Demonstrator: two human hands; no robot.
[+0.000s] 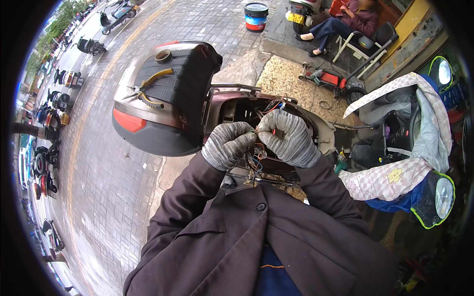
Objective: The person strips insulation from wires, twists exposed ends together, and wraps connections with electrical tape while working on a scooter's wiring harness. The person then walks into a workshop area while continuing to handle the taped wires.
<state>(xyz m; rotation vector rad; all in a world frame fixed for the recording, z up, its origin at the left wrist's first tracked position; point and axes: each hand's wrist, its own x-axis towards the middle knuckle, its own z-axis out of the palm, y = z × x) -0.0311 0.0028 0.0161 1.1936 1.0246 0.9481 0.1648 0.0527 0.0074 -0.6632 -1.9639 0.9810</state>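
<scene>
A bundle of thin coloured wires (256,148), red, green and blue strands tangled in loops, rises out of the open compartment of a maroon scooter body (232,111), just in front of the person's chest. The left hand (228,144), in a grey knitted glove, is curled with its fingertips pinched on the strands at the top of the bundle. The right hand (289,138), gloved alike, is closed over the same wires from the other side, fingers pressed together, touching the left. More loose red wires (274,104) stick up behind the hands. On the raised black ribbed scooter seat (173,81) lie yellow-handled pliers (148,89), well apart from the hands.
</scene>
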